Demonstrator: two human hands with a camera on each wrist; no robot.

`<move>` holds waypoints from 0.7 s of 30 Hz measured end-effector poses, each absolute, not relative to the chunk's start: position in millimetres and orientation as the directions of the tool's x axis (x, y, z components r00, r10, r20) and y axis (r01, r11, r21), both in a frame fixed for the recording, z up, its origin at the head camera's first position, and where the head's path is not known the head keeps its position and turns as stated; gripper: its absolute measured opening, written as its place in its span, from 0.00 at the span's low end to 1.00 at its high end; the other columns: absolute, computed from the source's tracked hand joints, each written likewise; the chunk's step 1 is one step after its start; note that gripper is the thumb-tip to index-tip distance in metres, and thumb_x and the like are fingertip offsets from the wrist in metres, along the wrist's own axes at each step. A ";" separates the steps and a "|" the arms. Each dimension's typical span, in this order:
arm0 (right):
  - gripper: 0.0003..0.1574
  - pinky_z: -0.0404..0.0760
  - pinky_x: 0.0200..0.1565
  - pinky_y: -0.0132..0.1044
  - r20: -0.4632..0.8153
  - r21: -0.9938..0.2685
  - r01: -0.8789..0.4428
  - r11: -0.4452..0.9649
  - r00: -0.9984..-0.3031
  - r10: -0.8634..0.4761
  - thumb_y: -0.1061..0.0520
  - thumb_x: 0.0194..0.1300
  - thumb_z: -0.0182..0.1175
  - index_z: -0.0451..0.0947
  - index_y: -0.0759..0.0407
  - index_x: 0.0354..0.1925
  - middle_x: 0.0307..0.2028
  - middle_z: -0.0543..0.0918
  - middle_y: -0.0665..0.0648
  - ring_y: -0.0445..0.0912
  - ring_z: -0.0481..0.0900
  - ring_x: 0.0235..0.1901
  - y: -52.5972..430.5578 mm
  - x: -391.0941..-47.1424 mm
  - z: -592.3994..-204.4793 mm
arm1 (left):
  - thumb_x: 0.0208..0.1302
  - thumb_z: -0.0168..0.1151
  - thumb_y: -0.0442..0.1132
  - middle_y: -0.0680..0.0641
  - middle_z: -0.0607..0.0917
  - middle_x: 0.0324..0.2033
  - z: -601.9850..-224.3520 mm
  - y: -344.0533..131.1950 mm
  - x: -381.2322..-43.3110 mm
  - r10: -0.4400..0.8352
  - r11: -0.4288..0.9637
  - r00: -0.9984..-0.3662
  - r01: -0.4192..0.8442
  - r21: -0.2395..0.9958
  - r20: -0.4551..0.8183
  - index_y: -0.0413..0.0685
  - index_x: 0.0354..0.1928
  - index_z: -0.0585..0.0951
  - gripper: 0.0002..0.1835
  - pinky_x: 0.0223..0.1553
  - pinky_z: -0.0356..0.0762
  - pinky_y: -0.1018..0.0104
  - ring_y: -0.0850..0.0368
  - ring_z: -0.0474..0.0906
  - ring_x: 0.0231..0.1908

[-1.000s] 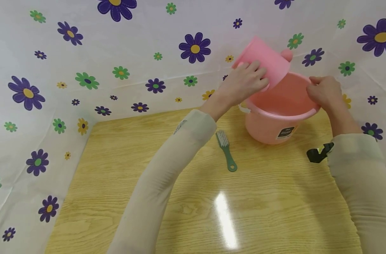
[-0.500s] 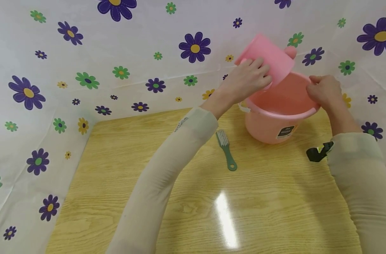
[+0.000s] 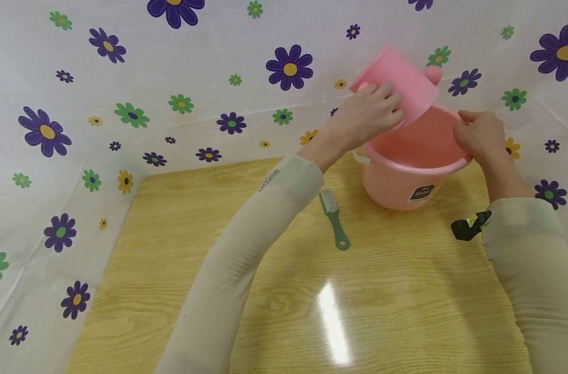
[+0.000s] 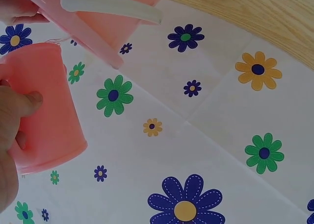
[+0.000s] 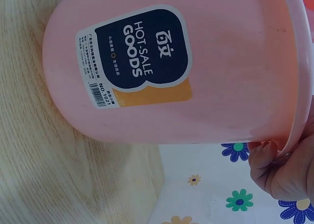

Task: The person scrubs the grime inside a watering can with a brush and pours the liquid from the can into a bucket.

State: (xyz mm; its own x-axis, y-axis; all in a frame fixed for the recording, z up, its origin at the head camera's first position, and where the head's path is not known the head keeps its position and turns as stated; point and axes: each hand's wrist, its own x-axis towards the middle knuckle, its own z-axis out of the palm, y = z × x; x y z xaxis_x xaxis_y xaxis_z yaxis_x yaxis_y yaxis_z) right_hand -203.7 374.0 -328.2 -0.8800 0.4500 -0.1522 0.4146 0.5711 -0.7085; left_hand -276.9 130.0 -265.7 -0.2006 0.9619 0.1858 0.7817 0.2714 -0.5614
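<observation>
My left hand [image 3: 370, 115] grips a pink plastic mug [image 3: 407, 85] by its handle and holds it tilted above the pink bucket [image 3: 396, 184]. In the left wrist view, the mug [image 4: 51, 111] shows with the thumb across its side, and a thin clear streak runs off its rim towards the bucket. On the bucket's right side, my right hand [image 3: 482, 136] pinches the rim, fingers curled under it. The right wrist view shows the bucket's label [image 5: 142, 52] and the thumb side of that hand [image 5: 287, 170]. The inside of the mug is hidden.
A green brush [image 3: 335, 221] with pale bristles lies on the wooden table [image 3: 181, 234], left of the bucket. The bucket's white handle [image 3: 361, 157] hangs at its left side. Flower-printed sheeting [image 3: 246, 41] stands behind the table. A black wrist mount [image 3: 468, 226] sits at the right cuff.
The mug and my left hand have shifted slightly right and up over the bucket, the mug staying tilted. My right hand keeps its hold on the rim.
</observation>
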 end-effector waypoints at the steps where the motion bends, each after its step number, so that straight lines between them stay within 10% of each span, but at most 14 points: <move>1: 0.38 0.83 0.34 0.32 -0.154 -0.710 0.418 0.567 -0.877 0.454 0.49 0.74 0.41 0.44 0.48 0.78 0.69 0.65 0.69 0.53 0.81 0.42 373.9 -203.9 -328.7 | 0.77 0.40 0.28 0.46 0.79 0.46 -265.2 130.3 -276.8 0.962 0.271 -0.201 0.780 -0.564 0.184 0.45 0.47 0.79 0.15 0.47 0.68 0.60 0.48 0.70 0.47; 9: 0.38 0.82 0.37 0.29 -0.161 -0.730 0.420 0.539 -0.872 0.461 0.48 0.75 0.38 0.42 0.47 0.78 0.74 0.60 0.64 0.57 0.78 0.52 371.0 -208.9 -331.2 | 0.77 0.40 0.28 0.46 0.78 0.48 -261.2 130.8 -276.5 0.963 0.271 -0.217 0.777 -0.568 0.163 0.45 0.49 0.77 0.14 0.50 0.69 0.60 0.49 0.70 0.49; 21: 0.36 0.80 0.30 0.29 -0.160 -0.766 0.412 0.494 -0.866 0.474 0.48 0.75 0.32 0.46 0.49 0.78 0.76 0.56 0.61 0.42 0.79 0.35 371.8 -212.8 -331.6 | 0.76 0.41 0.27 0.46 0.78 0.49 -255.6 130.3 -274.8 0.964 0.263 -0.231 0.756 -0.599 0.132 0.45 0.51 0.79 0.17 0.51 0.70 0.60 0.48 0.70 0.51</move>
State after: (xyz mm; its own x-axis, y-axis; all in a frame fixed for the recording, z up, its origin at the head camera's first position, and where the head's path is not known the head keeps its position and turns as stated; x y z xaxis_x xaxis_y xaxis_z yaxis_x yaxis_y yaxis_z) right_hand -212.8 371.8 -331.6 -0.8661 0.4735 -0.1601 0.4116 0.4938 -0.7660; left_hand -274.8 130.3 -255.6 -0.2310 0.9640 0.1320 0.7563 0.2632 -0.5989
